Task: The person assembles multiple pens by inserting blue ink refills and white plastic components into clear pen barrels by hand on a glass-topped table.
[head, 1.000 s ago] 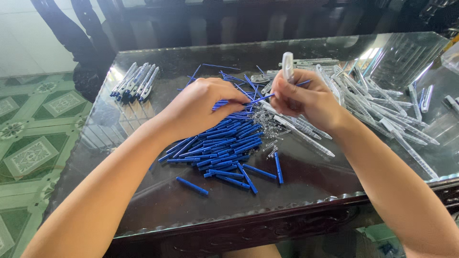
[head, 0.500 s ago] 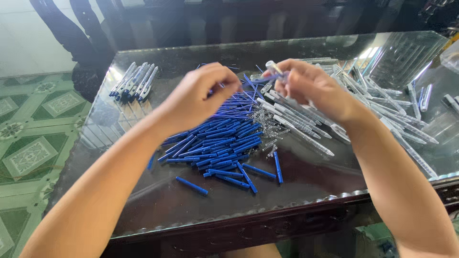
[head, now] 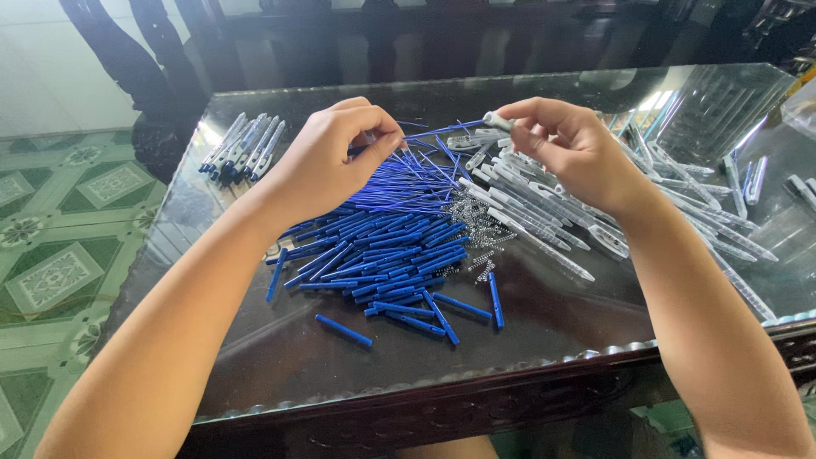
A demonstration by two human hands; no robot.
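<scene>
My left hand (head: 331, 157) is raised over the glass table (head: 280, 357) and pinches one end of a thin blue ink refill (head: 438, 130). My right hand (head: 565, 144) grips a clear pen barrel (head: 495, 120) by its end, and the refill's other end meets the barrel's tip. Below the hands lies a pile of blue pen pieces (head: 382, 255). Small metal springs (head: 476, 229) lie beside that pile. A heap of clear barrels (head: 552, 221) spreads under my right hand.
A row of assembled pens (head: 242, 144) lies at the table's far left. More clear barrels (head: 731, 229) are scattered to the right, near a clear plastic bag (head: 722, 102). Green patterned floor tiles (head: 59, 255) show to the left. Dark chair legs stand behind the table.
Both hands lifted off the piles and drew apart. My left hand picked up a blue refill, and my right hand turned the barrel sideways to meet its end.
</scene>
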